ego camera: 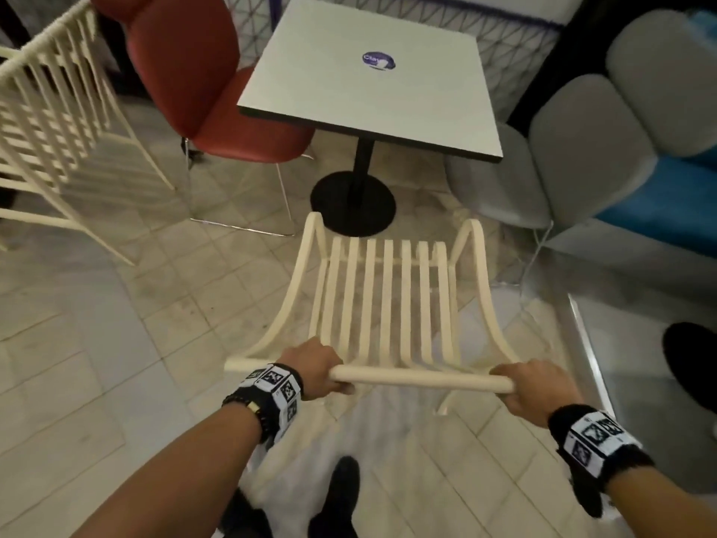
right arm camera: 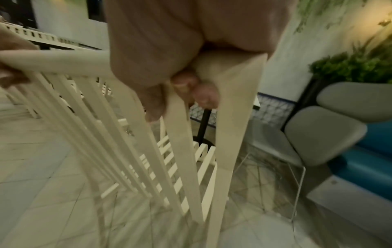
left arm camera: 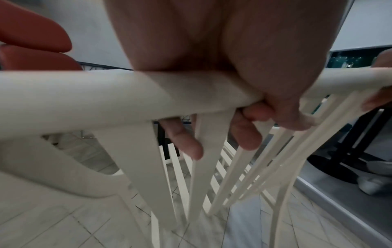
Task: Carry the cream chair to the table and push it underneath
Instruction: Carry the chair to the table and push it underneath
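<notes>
Both forearms bare. Black wristbands (ego camera: 599,440) carrying white square-code tags; left adds beaded bracelet (ego camera: 248,407). Footwear (ego camera: 341,495) black, possibly shoes.

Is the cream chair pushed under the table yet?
Not yet. The cream chair sits wholly in front of the table, its seat's front edge near the black base, both hands gripping its top rail.

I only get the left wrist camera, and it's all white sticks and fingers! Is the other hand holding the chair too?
Observer: Yes, the right hand grips the top rail of the cream chair, near its right end.
Operator: Is the table close?
Observer: The table stands right ahead; the seat's front edge is near its black base.
Operator: Anything on it?
Observer: Only a round purple sticker.
</notes>
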`<state>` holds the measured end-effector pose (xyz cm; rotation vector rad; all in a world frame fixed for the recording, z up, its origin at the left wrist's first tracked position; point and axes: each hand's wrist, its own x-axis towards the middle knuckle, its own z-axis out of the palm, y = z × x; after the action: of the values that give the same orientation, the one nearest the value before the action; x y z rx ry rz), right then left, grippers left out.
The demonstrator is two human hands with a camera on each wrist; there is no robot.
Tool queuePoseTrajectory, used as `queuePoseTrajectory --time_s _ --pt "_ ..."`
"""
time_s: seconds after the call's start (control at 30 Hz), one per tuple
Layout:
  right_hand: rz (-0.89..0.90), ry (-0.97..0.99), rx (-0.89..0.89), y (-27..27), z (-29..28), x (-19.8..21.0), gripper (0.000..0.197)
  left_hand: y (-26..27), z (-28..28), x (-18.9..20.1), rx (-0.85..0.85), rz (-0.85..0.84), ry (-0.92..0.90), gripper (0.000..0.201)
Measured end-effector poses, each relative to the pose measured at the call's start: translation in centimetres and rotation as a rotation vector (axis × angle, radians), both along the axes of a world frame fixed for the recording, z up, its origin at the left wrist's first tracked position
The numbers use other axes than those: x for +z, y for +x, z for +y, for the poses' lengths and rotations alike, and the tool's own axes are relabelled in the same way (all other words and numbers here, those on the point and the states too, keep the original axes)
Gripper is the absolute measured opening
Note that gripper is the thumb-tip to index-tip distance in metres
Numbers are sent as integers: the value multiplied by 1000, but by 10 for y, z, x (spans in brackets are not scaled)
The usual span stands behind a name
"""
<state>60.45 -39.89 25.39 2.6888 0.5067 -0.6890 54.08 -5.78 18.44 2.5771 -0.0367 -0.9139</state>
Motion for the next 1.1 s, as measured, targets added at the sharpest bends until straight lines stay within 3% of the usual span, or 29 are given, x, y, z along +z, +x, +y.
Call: queuePoseTrajectory --time_s 0.2,0.3,0.4,0.5,0.7,1.1 --pt "32 137 -72 -62 -9 -43 21 -1 0 3 -198 -27 246 44" --pt "62 152 -107 -74 -25 -80 34 -10 -4 -3 -251 -42 308 35" --pt "-5 251 -122 -78 -28 -85 40 -23 6 -11 -217 -125 270 34" --pt "-22 310 -162 -82 -34 -79 62 -29 22 -17 -129 -215 156 40" --pt "64 202 -42 -67 -18 -79 46 -20 28 -16 -181 -111 438 33" --pt "72 255 20 18 12 -65 25 3 31 -12 15 -81 403 29"
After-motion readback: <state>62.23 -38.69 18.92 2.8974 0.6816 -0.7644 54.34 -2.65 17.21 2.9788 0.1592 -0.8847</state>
